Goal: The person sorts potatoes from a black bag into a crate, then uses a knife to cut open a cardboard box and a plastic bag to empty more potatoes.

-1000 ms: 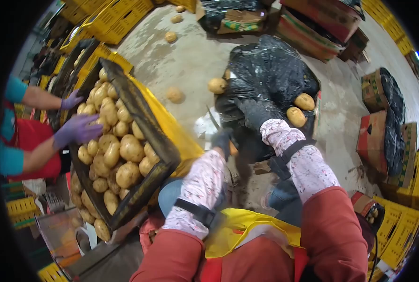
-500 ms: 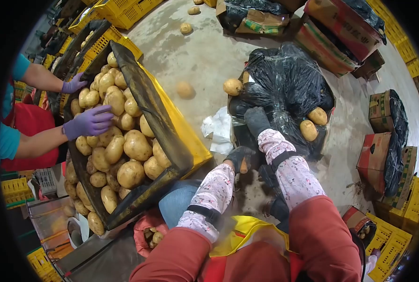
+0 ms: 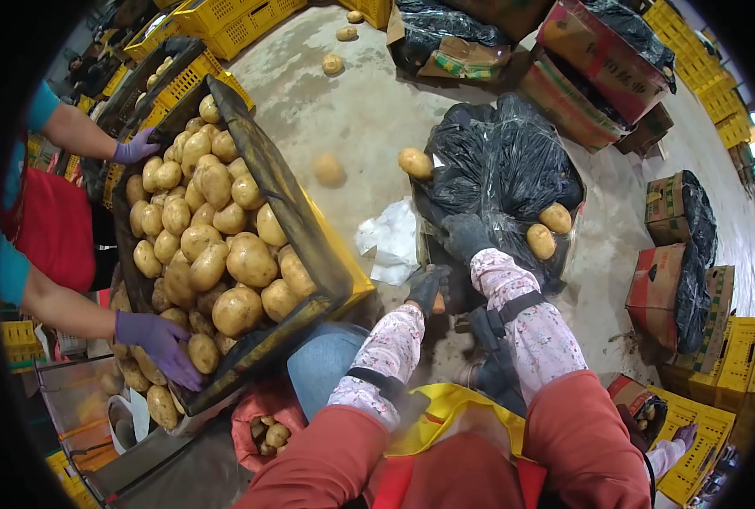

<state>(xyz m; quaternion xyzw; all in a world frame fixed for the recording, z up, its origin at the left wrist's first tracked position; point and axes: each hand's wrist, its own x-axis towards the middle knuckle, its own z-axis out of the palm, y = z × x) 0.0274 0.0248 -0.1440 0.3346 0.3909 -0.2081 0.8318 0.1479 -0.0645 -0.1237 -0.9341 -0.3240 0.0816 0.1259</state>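
Observation:
My left hand (image 3: 428, 287), in a dark glove, is curled close to the near left corner of a box wrapped in black plastic. A small orange-brown piece (image 3: 438, 303) shows at its fingers; I cannot tell what it is. My right hand (image 3: 466, 237), also gloved, has its fingers bent against the near edge of the black plastic bag (image 3: 509, 157). Strips of clear tape cross the plastic. One potato (image 3: 415, 164) lies at its left edge, and two potatoes, including this one (image 3: 541, 242), rest on its right side.
To the left stands a yellow crate (image 3: 331, 242) with a dark liner, heaped with potatoes (image 3: 250, 259). A co-worker's purple-gloved hands (image 3: 161, 343) touch that heap. White crumpled paper (image 3: 392, 242) lies on the floor. Cardboard boxes (image 3: 655, 284) and yellow crates (image 3: 704, 441) stand at right.
My right hand has come nearer to me along the plastic; my left stays at the box corner. The co-worker's nearer hand has moved from the heap's middle to the crate's near end.

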